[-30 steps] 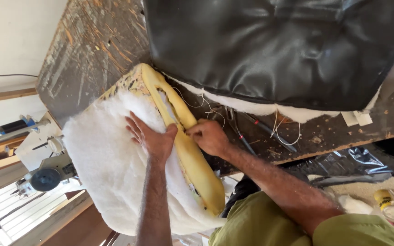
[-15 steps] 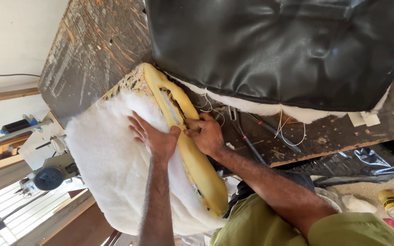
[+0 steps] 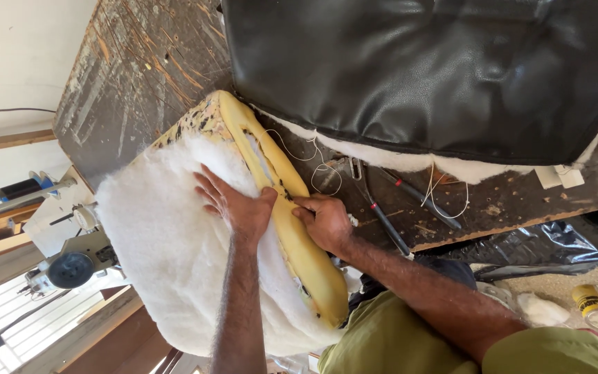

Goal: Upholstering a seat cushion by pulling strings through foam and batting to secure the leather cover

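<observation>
A yellow foam cushion (image 3: 309,266) lies on a worn wooden worktable (image 3: 140,76), with thick white wadding (image 3: 160,242) spread over its top. My left hand (image 3: 235,206) lies flat on the wadding with its fingers spread, right beside the cushion's yellow edge. My right hand (image 3: 323,223) comes in from the other side. Its fingertips are pinched on that yellow edge where the wadding meets the foam, and the two hands nearly touch. Loose white thread (image 3: 313,166) trails on the table just beyond them.
A large black leather cover (image 3: 417,69) with white padding at its hem fills the table's far side. Pliers (image 3: 382,216) and a red-handled tool (image 3: 420,197) lie near my right hand. A sewing machine (image 3: 70,266) stands at left, and a yellow-lidded jar (image 3: 586,298) sits on the floor at right.
Both hands stay at the same spot on the cushion's edge. The right hand has crept slightly along the yellow foam, and the view has shifted a little.
</observation>
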